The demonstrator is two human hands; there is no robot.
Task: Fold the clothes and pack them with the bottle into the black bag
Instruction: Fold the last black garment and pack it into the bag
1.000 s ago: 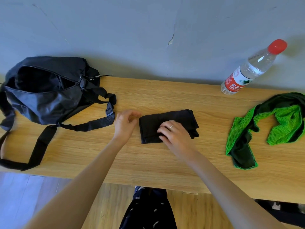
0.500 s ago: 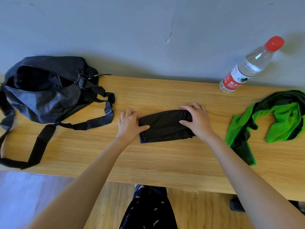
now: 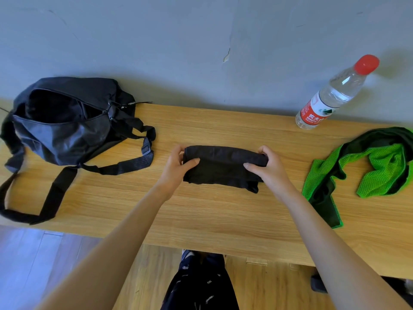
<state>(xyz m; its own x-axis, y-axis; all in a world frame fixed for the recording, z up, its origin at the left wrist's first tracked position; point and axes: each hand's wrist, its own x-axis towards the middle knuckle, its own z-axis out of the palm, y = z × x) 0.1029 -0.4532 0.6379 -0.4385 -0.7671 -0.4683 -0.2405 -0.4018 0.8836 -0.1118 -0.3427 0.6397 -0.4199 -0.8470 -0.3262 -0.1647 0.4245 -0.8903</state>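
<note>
With the left hand (image 3: 176, 166) and right hand (image 3: 269, 168) each pinching an end of the folded black garment (image 3: 223, 167) at mid-table (green mesh garment (image 3: 366, 168) unfolded), next likely comes carrying it left into the open black bag (image 3: 60, 121).

So the count: one black bag (image 3: 64, 128), one water bottle (image 3: 330, 97), two pieces of clothing, a folded black one (image 3: 223, 166) and a green mesh one (image 3: 368, 168), plus two hands, left (image 3: 176, 171) and right (image 3: 271, 170), over one wooden table (image 3: 212, 215).

Bare forearms with no sleeves, dark trousers (image 3: 199, 285) with small pale printed marks
</note>
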